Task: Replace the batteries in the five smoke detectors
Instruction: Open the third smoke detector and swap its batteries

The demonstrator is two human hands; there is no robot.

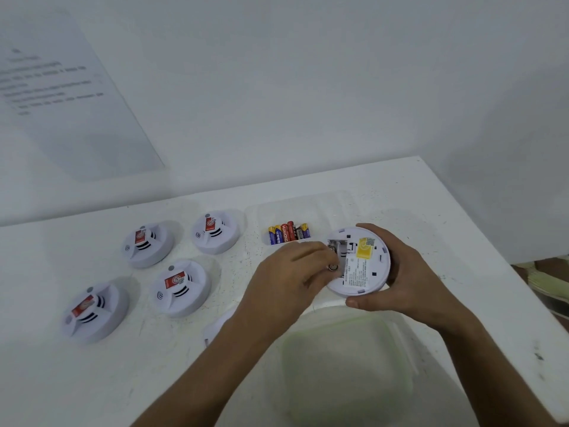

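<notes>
Overhead, the head view shows a white table (pixel 431 195) against a wall, with a printed sheet (pixel 61 97) stuck to the wall at the far left. The right hand (pixel 409 272) grips an upturned detector (pixel 366 266) by its rim, thumb at the near edge and fingers curled over the far edge, holding it above the table toward the right side. Its battery bay is open. The left hand (pixel 286 278) reaches into that bay with fingertips bunched, seemingly pinching a battery (pixel 333 267) whose metal end shows just past them. Four more detectors lie face up on the left half of the table: two nearer the far edge (pixel 147 245) (pixel 215 231) and two closer in (pixel 180 288) (pixel 94 311). A row of spare batteries (pixel 288 233) lies in a clear tray (pixel 323 208) near the far edge, just beyond the hands. A translucent tub (pixel 348 365) sits at the near edge below the held detector, and a white cover (pixel 215 326) peeks from behind the left wrist.
</notes>
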